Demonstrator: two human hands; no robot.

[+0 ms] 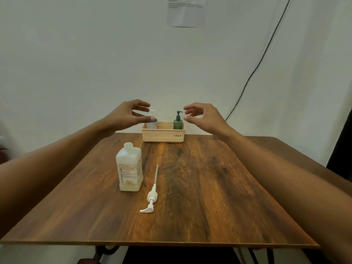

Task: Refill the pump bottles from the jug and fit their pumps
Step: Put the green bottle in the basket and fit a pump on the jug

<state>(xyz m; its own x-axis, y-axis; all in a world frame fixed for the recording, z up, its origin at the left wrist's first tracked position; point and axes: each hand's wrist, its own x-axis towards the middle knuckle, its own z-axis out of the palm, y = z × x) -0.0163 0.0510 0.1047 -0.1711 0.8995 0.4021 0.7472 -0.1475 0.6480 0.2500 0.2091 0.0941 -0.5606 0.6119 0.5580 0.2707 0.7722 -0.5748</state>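
Note:
A white translucent jug stands uncapped on the wooden table, left of centre. A loose white pump with a long dip tube lies flat to its right. At the far edge, a beige basket holds a pale pump bottle on the left and a dark green pump bottle on the right, both with pumps on. My left hand hovers by the pale bottle, fingers spread, holding nothing. My right hand hovers just right of the green bottle, fingers loosely curved and empty.
A white wall rises right behind the table, with a paper sheet taped high up and a black cable running down on the right. The table's near edge lies close to me.

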